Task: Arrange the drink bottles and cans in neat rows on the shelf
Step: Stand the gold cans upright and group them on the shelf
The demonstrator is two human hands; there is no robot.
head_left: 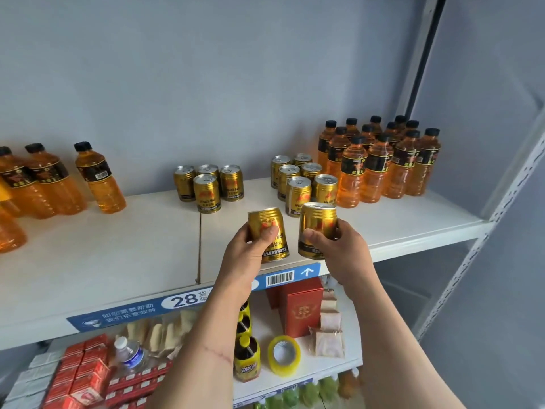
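Observation:
My left hand (247, 255) grips a gold can (267, 224), tilted slightly, above the front of the white shelf (118, 255). My right hand (339, 249) holds a second gold can (318, 224) upright beside it. Behind them stand two rows of gold cans (298, 180), next to a dense block of orange bottles with black caps (380, 160) at the right. A loose cluster of gold cans (208, 185) stands mid-shelf. Several orange bottles (56, 181) stand scattered at the left, some cut off by the frame edge.
A blue label strip (188, 299) runs along the shelf's front edge. On the lower shelf sit a red box (300, 305), a yellow tape roll (284, 355), yellow-capped bottles (246, 358), red packs (85, 376) and snack bags. A metal upright (498, 208) bounds the right side.

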